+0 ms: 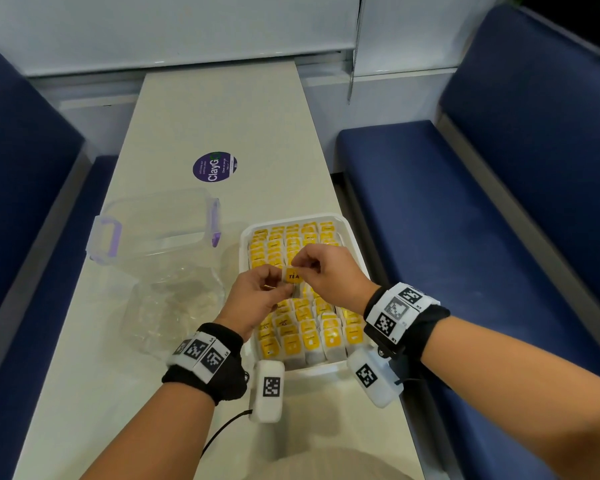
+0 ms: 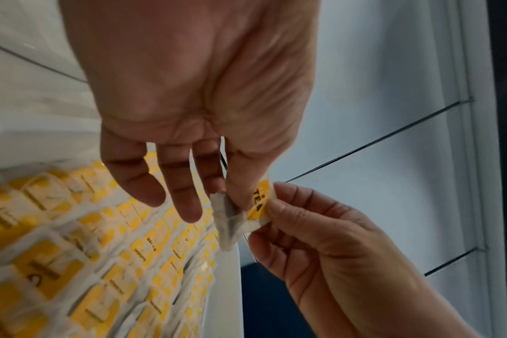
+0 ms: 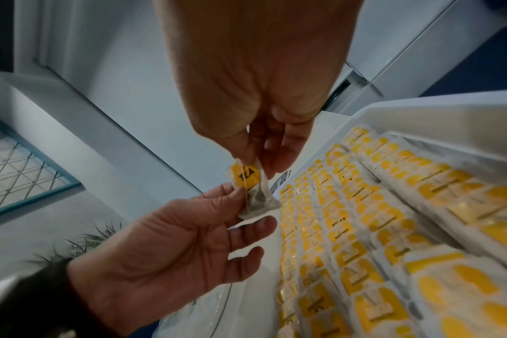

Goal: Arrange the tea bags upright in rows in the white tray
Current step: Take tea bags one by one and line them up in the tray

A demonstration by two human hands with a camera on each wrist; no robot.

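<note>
Beige table between blue benches; both hands' grip pinches 1 tea bag.

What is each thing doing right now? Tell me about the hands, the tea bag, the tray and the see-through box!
left hand: pinches the held tea bag
right hand: pinches the same bag's top
held tea bag: in the air above the tray
white tray: almost full of upright tea bags in rows
clear box: open, nothing seen inside
plastic bag: crumpled on the table
</note>
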